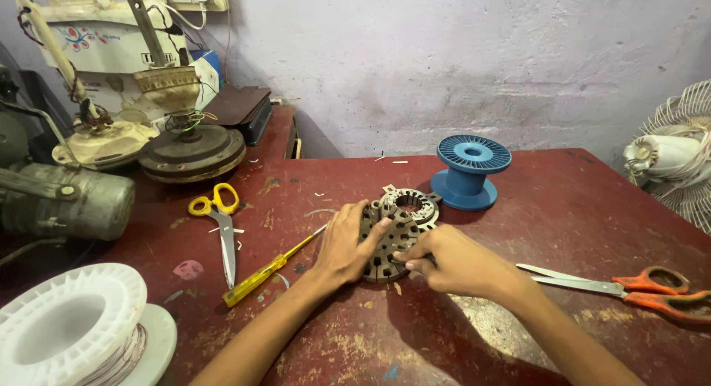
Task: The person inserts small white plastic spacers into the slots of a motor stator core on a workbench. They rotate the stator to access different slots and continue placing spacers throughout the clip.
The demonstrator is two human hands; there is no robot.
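In the head view, both hands rest on a dark slotted stator core (386,247) lying flat near the middle of the red desk (563,208). The left hand (344,245) lies spread over its left edge, fingers (374,229) loosely extended and pressing rather than gripping; the right hand (452,264) reaches in from the right, its fingers (412,262) curled narrow and pinching at the core's near rim. The slots that show look bare of wire, so by my reading any winding is not yet begun. A second, ring-shaped core (409,205) lies touching the first, behind it. Nearby lie a yellow-handled screwdriver (268,271), yellow scissors (219,217), orange scissors (629,286), a blue empty spool (469,171) and a white spool (78,327) carrying wire.
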